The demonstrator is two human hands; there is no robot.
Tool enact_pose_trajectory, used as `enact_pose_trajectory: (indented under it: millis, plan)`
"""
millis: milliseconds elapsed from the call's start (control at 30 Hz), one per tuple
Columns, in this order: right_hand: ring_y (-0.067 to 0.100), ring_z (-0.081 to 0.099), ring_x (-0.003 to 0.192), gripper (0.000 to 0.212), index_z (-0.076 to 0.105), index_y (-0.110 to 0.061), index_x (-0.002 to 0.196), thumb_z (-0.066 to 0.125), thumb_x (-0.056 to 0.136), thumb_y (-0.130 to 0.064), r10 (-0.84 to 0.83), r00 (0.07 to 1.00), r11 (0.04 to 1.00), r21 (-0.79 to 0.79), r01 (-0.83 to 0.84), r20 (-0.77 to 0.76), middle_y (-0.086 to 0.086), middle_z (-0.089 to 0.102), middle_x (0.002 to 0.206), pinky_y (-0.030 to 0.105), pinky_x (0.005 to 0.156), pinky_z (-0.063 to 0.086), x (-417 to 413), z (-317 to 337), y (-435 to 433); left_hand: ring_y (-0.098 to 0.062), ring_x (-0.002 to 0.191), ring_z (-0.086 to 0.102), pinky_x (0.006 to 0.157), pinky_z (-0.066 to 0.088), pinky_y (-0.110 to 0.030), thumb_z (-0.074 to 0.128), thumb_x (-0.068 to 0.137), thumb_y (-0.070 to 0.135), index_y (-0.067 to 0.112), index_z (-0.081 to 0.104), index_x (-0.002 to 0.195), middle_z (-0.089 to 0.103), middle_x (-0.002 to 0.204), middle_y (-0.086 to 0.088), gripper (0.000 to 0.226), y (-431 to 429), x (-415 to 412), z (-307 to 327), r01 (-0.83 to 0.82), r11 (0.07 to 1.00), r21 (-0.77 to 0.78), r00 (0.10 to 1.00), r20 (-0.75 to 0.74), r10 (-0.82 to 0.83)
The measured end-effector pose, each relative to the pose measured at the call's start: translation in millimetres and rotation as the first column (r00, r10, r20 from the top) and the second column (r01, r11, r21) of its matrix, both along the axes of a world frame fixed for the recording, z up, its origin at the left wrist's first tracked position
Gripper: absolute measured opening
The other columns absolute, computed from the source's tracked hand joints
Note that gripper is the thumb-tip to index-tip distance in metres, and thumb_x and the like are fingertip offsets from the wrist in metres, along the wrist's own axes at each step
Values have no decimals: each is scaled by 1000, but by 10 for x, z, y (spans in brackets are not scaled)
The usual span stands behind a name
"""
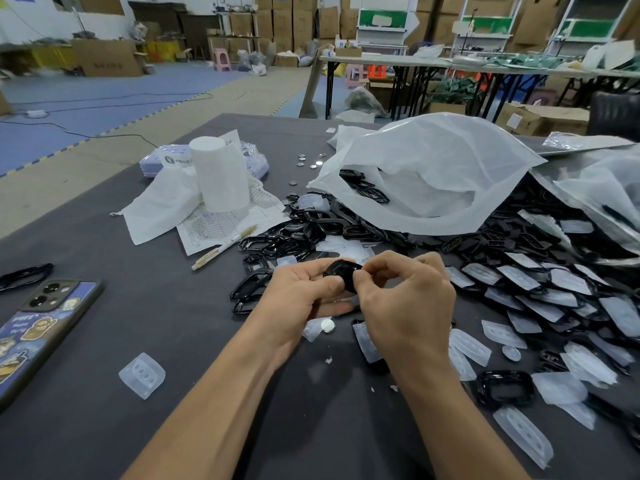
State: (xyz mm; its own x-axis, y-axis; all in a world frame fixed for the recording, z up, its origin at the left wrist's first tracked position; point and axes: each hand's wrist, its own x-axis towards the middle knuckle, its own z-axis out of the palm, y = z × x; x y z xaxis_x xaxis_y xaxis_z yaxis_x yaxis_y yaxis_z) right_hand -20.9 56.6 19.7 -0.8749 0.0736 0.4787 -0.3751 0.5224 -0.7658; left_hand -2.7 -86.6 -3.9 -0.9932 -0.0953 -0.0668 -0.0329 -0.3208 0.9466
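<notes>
The small black rounded plastic shell [341, 273] sits up off the dark grey cloth-covered surface [173, 341], caught between the two hands in the middle of the view. The left hand [298, 296] grips it from the left, thumb curled over its near edge and fingers tucked underneath. The right hand [408, 306] pinches its right edge between thumb and bent forefinger, with the other fingers curled loosely behind. Both hands are closed around the piece, and neither is flat or spread.

Just below the hands a small round silver button cell [327, 325] lies on the surface, partly resting on a scrap of translucent film. Behind the hands lies a heap of black plastic frames [311, 230], spilling from a large white plastic bag [426, 174]. To the right, black shells covered with translucent rubber pads lie in overlapping rows.

Most of the shell is covered by fingers, so I cannot make out its underside or what is seated in its round recess. The right hand's fingertips are hidden behind its own knuckles.
</notes>
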Motion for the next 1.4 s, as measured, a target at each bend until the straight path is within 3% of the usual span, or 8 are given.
enact_pose_trajectory:
  millis: [167,333,400,533,800,933,1200,1400]
  plan:
    - [6,51,79,24,68,-33,77,89,70,-25,29,998,998,-52,-27,50,-12,52,75,7,70,38,-54,-44,22,-27,91,77,80,63,-31,65,81,2,8,81,105,78,102,-19,30,-45,20,23,12,1000,16,1000,-6,-12]
    - [14,71,67,17,74,-31,78,82,76,-16,288,880,938,-294,-181,378,-4,74,68,39,70,61,-118,-22,6,-35,84,70,89,60,-48,66,90,-9,12,83,99,77,98,-23,29,17,32,35,-185,979,-82,983,-38,182]
    - [29,73,67,22,73,-24,67,84,76,-7,321,855,899,-415,-140,408,6,74,68,44,68,60,-111,-28,-27,-25,75,69,75,60,-38,72,89,-3,13,83,97,79,94,-16,21,58,30,30,-262,961,-93,965,-34,259]
    - [19,67,52,27,70,-18,62,83,81,-3,347,859,832,-546,-98,375,7,72,64,23,52,52,-50,-75,-106,-29,68,70,62,58,-34,74,93,14,8,79,75,74,77,-18,19,144,23,12,-276,951,-140,957,47,285]
    - [-2,58,88,20,78,-34,80,78,85,-14,190,972,977,72,-202,140,-21,67,80,8,80,44,-57,-94,-10,-10,51,66,51,56,-19,64,100,5,11,72,77,73,64,5,25,-313,-20,121,-743,655,134,669,144,729]
    - [7,48,106,7,79,-34,84,84,78,-36,352,908,817,399,-417,228,-18,67,85,29,105,32,16,-106,-109,-15,61,67,52,54,-18,66,98,2,11,75,81,74,72,3,21,-274,-38,97,-703,696,143,711,148,688]
    - [8,51,100,19,79,-31,87,70,92,-47,299,936,691,634,-348,187,-10,69,85,26,97,24,92,-187,-242,-26,72,65,51,53,-19,70,95,5,9,69,78,69,83,-11,17,-245,-57,65,-629,777,18,773,121,623]
    - [9,56,53,21,75,-25,73,68,92,-18,386,821,922,-139,-362,421,-4,71,64,25,58,47,-34,-80,-97,-20,65,64,53,53,-21,70,95,5,7,75,81,72,81,-10,15,-159,-39,65,-550,831,-87,825,97,556]
